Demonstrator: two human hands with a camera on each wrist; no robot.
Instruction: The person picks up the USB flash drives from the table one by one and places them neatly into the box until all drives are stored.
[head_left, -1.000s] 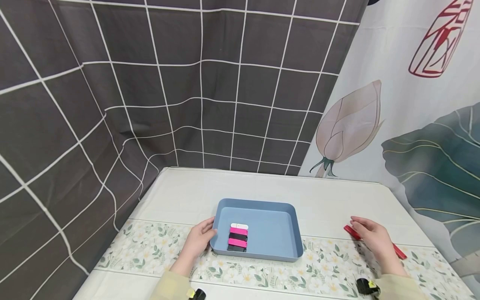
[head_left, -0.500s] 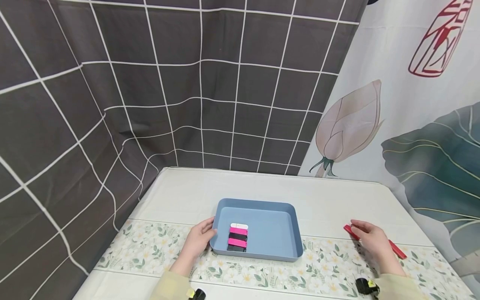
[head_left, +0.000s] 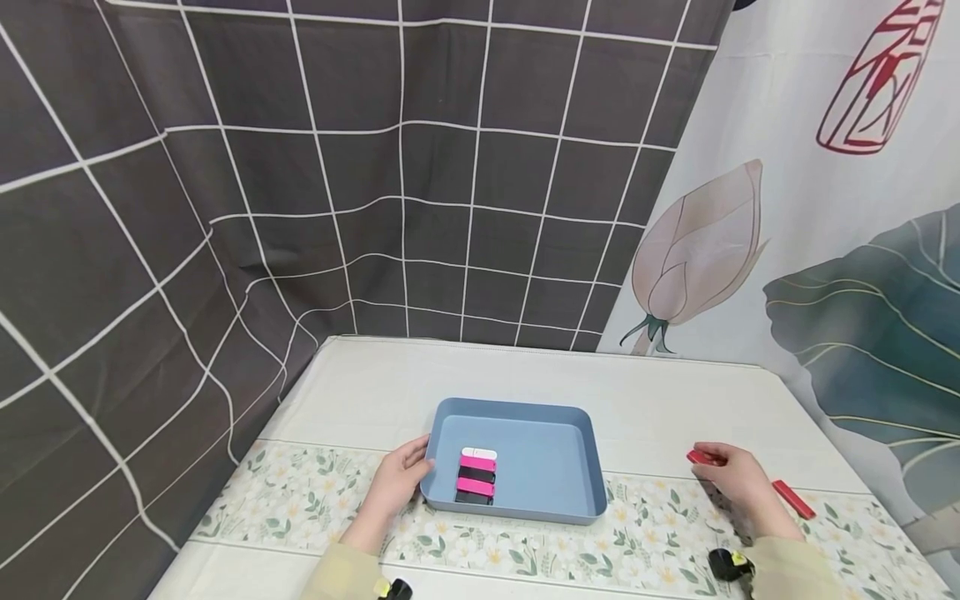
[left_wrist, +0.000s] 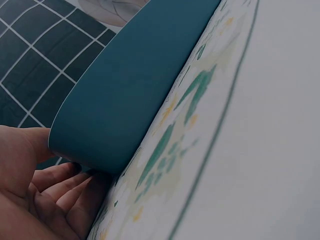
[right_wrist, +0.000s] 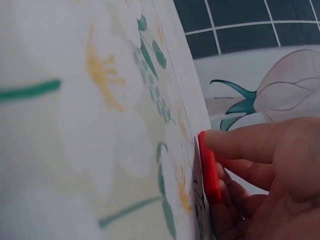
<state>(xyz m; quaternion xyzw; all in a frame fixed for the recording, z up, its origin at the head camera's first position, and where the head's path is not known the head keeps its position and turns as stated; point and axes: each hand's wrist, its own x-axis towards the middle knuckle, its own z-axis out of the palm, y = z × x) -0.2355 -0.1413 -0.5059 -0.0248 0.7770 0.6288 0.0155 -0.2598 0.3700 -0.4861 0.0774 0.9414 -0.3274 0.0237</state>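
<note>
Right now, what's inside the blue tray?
Inside the blue tray, near its left end, a white piece, two pink pieces and two black pieces lie in a row. What lies directly beneath them cannot be seen.

You have one blue tray (head_left: 540, 467) on one table (head_left: 420, 367). Toward eight o'clock inside the tray, count five small pieces: one white piece (head_left: 478, 454), two pink pieces (head_left: 476, 487) and two black pieces (head_left: 476, 475). Taking the tray as your dial's centre, you see two red pieces (head_left: 793, 499) toward three o'clock, and two hands, your left hand (head_left: 397, 479) at nine, your right hand (head_left: 738, 477) at three
</note>
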